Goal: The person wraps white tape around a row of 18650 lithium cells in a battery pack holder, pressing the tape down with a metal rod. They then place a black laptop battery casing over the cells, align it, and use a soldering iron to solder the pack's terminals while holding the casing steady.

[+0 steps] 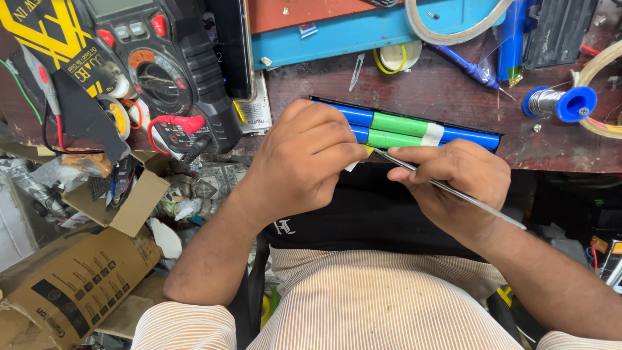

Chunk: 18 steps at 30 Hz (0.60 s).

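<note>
A pack of blue and green cylindrical battery cells (414,128) lies at the near edge of a dark wooden workbench (453,91), with a band of white tape around it. My left hand (304,162) grips the pack's left end. My right hand (453,178) holds thin metal tweezers (447,186), whose tips point left to the pack's near edge, close to my left fingers. A bit of white tape shows under my left fingertips.
A black and red multimeter (162,71) with leads sits at the left. A solder spool (562,102), a blue-handled tool (466,65), tape rings and a blue tray (363,29) lie at the back. Cardboard boxes (78,272) and scrap fill the floor at left.
</note>
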{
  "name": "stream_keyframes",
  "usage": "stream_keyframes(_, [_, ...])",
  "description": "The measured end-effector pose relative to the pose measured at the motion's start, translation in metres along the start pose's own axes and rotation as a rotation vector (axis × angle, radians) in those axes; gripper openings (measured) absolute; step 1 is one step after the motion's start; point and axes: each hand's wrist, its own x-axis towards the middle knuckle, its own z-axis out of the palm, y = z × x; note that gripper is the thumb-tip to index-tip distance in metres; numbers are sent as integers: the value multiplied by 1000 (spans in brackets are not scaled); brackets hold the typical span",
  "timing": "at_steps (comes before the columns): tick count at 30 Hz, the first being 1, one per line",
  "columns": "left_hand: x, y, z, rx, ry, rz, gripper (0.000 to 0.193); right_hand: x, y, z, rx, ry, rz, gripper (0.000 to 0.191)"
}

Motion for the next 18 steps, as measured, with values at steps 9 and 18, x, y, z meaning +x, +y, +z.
stream_keyframes(9, [2, 0, 2, -31, 41, 4, 20, 0, -3, 5, -45, 13, 8, 31])
stream_keyframes(18, [0, -2, 7, -16, 18, 22, 18, -3, 0, -2, 22, 28, -12, 31])
